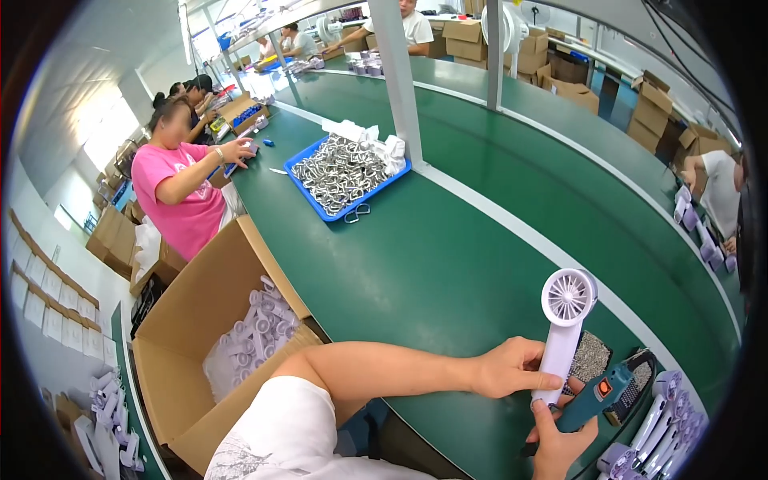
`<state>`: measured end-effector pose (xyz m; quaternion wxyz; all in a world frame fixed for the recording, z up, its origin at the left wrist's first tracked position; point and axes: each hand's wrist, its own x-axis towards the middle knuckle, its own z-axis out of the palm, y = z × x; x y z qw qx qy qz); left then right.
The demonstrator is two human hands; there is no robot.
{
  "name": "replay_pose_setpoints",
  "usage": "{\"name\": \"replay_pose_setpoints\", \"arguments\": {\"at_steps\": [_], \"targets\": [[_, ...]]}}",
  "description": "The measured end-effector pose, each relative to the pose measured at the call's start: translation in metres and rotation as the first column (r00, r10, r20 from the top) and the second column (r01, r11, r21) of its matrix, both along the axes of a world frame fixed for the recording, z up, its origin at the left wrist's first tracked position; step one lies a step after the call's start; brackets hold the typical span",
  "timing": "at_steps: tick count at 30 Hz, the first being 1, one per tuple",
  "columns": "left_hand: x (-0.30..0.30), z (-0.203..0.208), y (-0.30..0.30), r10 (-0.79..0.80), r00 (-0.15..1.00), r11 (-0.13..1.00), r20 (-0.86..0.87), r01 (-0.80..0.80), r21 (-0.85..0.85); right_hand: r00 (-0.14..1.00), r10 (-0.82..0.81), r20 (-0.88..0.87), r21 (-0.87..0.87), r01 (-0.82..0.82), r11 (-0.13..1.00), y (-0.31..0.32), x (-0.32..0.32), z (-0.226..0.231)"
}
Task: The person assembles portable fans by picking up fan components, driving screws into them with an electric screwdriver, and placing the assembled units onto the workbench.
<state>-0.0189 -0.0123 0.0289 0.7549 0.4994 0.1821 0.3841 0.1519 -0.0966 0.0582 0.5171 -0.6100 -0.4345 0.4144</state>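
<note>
My left hand (510, 368) grips a lavender handheld fan (562, 348) by its handle, with the round grille at the top. In my right hand (562, 444) is a teal electric screwdriver (590, 402) with a dark cord, its working end at the bottom of the fan handle. My right fingertips also touch that end of the fan. Where the tip meets the fan is hidden by my fingers. Just beyond the tool lies a container of small metal screws (590, 357).
More lavender fans (652, 436) lie at the lower right. A blue tray (330, 214) holds silvery carabiners on the green table (448, 264). At my left, a cardboard box (180, 352) contains lavender fan parts (258, 330). A co-worker in pink (180, 188) sits beyond the box; metal posts (398, 88) rise from the table.
</note>
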Motion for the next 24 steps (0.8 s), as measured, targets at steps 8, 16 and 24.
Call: {"name": "replay_pose_setpoints", "arguments": {"at_steps": [8, 16, 24], "targets": [[0.0, -0.006, 0.002, -0.007, 0.999, 1.0, -0.033, 0.006, -0.017, 1.0, 0.023, 0.021, 0.031, -0.023, 0.999, 0.002, -0.002, -0.001], [0.0, -0.007, 0.008, -0.045, 0.995, 0.998, -0.091, 0.042, -0.043, 0.998, 0.047, -0.035, 0.006, -0.047, 0.999, 0.004, 0.002, 0.008], [0.0, -0.009, 0.008, 0.02, 0.996, 0.998, -0.081, -0.015, 0.06, 0.998, 0.06, -0.035, 0.025, -0.06, 0.998, 0.004, -0.001, 0.006]]}}
